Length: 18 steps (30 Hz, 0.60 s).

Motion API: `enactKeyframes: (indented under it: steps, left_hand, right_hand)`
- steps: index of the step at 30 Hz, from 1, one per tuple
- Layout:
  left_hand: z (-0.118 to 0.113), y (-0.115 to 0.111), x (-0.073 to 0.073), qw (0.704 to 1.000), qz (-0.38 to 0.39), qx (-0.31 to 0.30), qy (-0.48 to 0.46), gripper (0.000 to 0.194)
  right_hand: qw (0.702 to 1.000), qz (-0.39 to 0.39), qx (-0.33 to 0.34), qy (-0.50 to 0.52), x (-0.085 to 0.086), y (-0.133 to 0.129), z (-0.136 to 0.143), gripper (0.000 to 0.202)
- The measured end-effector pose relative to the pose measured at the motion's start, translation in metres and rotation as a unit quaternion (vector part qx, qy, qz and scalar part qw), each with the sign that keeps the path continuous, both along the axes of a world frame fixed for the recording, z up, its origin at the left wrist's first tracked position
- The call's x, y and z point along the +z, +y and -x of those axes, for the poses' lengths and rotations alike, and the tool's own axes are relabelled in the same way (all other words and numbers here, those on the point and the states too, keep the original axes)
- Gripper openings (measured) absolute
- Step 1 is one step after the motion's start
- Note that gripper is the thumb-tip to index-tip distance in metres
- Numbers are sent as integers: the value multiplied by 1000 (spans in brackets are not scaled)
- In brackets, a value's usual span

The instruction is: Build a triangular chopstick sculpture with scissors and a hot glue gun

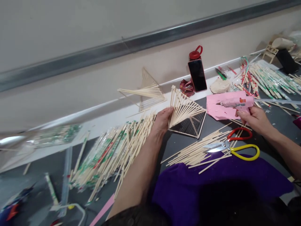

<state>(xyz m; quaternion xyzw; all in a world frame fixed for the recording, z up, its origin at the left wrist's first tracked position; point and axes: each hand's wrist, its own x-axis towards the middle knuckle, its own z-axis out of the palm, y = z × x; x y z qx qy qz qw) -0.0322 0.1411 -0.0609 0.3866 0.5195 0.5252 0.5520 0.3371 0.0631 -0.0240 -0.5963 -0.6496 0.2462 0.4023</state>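
My left hand (164, 118) grips the left edge of a lattice model made of thin wooden sticks (185, 110), which is held tilted over the dark table. My right hand (255, 117) is wrapped round the handle of a pink hot glue gun (238, 102), its nozzle pointing left. Beneath the gun lies a pink sheet (213, 110). Closer to me, scissors (225, 145) with one red and one yellow handle rest across loose wooden sticks (197, 152). Behind the held model, a second stick model (150, 93) stands against the wall.
Wrapped chopsticks (103, 153) are heaped left of my left forearm, and more packets (270, 80) lie far right. A phone (197, 75) leans on a red-capped bottle (195, 54) by the wall. Purple cloth (183, 182) covers the near edge. A clear ruler (66, 179) lies at left.
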Motion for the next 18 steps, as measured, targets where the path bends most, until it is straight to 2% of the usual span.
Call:
enactKeyframes:
  steps: [11,18]
  left_hand:
    - [0,36,-9,998,22,-35,44,52]
    - [5,46,-9,996,33,-54,62,52]
  right_hand:
    - [999,23,43,14,-5,-1,11,38]
    - [999,39,35,2,-9,-3,11,39]
